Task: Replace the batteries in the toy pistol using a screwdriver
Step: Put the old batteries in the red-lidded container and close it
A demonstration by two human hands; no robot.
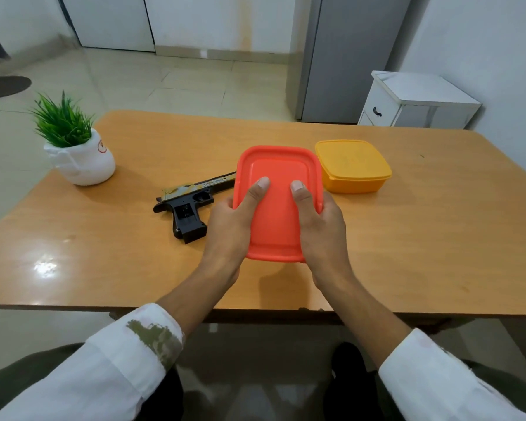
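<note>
Nearest my view, two white sleeves [113,360] lead up to bare forearms over the table's [438,238] near edge. My left hand [230,226] and right hand [321,226] both grip the red box [275,220] by its sides, thumbs flat on the lid and fingers curled round the edges out of sight. The box tilts toward me and casts a shadow on the wood beneath. It blocks the muzzle end of the toy pistol [189,205], which lies on its side just left of the box, grip toward me. A yellow box [353,165] with its lid on sits just beyond on the right. A potted plant [73,147] stands at the far left corner.
</note>
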